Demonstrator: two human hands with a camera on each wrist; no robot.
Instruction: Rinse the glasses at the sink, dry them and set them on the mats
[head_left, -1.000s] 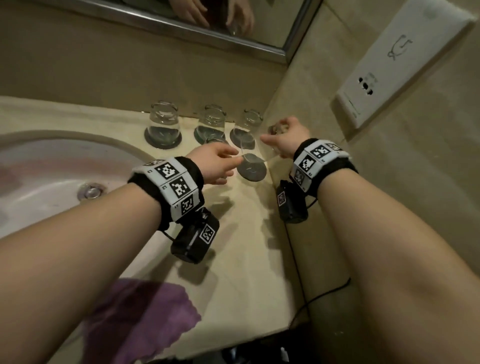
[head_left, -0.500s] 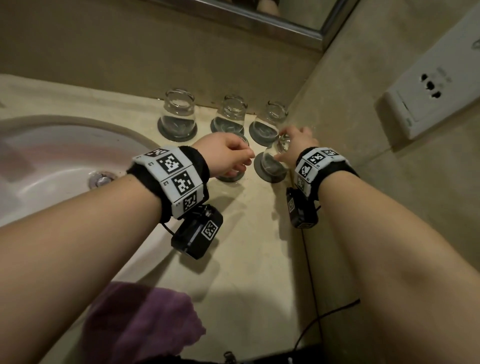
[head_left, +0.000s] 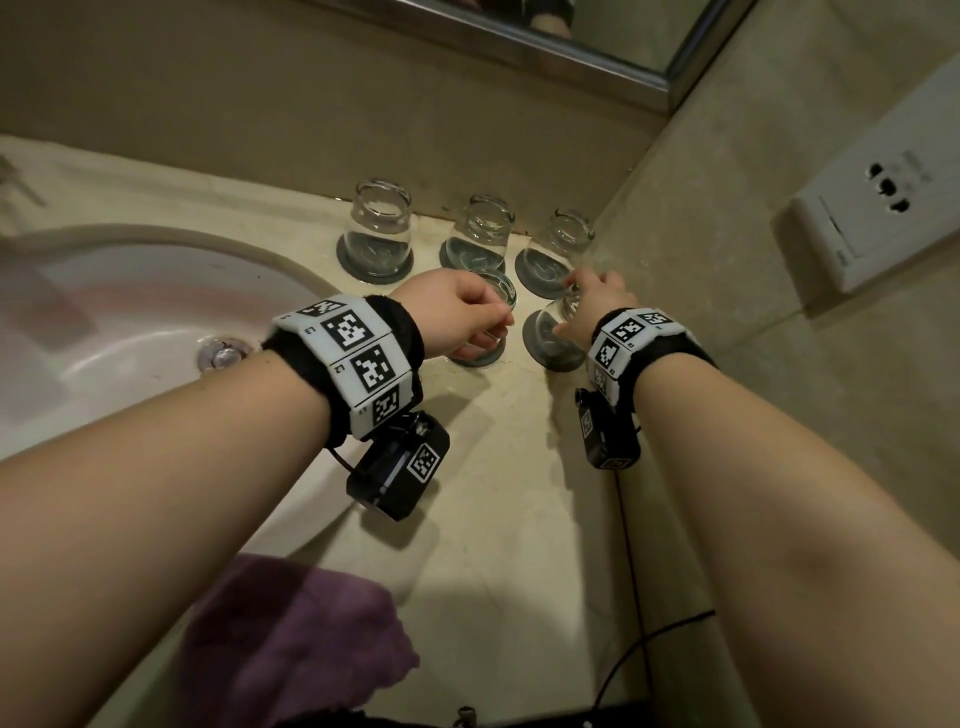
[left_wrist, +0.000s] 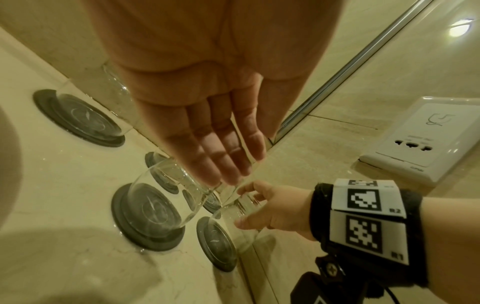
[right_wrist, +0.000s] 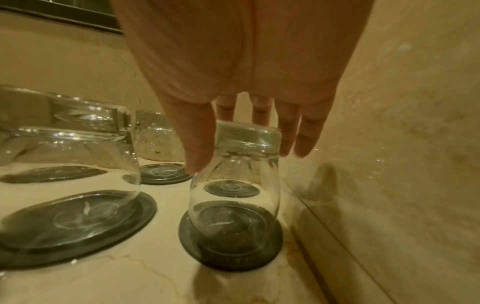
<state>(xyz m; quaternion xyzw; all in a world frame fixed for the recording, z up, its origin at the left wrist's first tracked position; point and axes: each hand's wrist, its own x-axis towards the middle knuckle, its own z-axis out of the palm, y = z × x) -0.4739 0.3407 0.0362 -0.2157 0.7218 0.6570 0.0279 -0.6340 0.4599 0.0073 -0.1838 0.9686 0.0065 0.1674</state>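
Observation:
Five clear glasses stand upside down on dark round mats near the counter's back corner. My right hand (head_left: 592, 304) (right_wrist: 241, 148) pinches the front right glass (right_wrist: 233, 201) (head_left: 553, 325) near its upturned base, thumb on one side and fingers behind. That glass rests on its mat (right_wrist: 231, 257). My left hand (head_left: 467, 317) (left_wrist: 226, 174) reaches over the front left glass (left_wrist: 161, 197) (head_left: 498, 288), its fingers fairly straight and the tips touching the upturned base. Its thumb is hidden. The back row holds three glasses (head_left: 382, 218) (head_left: 485, 228) (head_left: 569, 236).
The sink basin (head_left: 130, 312) with its drain (head_left: 223, 356) lies to the left. A purple cloth (head_left: 291, 644) sits at the counter's near edge. The tiled wall with a socket plate (head_left: 883, 208) stands close on the right, where a black cable (head_left: 649, 639) hangs.
My right hand has lowered the glass it held in the air onto the front right mat. My left hand has moved from beside that glass to the front left glass.

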